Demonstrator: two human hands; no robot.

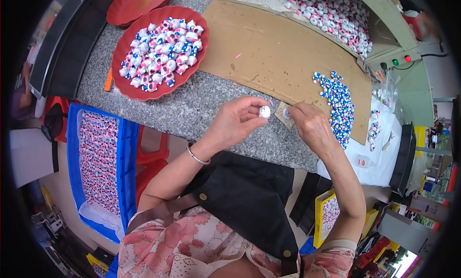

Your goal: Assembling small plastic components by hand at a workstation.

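Observation:
My left hand (236,120) pinches a small white rounded figurine head (264,111) between thumb and fingertips, just above the granite counter. Close to its right, my right hand (311,125) has its fingers closed on a small whitish piece (286,113), whose kind I cannot make out. A little square pad (280,115) lies under those fingertips. Right of my right hand spreads a heap of tiny blue and white figurine parts (340,110). To the left, a red scalloped tray (126,87) holds a pile of white, pink and blue figurines (163,49).
Brown cardboard (269,42) covers the far counter. A pale green machine housing (389,25) holds many white and pink pieces. A second red tray (137,4) sits behind the first. A blue crate (126,167) of figurines stands at lower left. White paper (379,158) lies at right.

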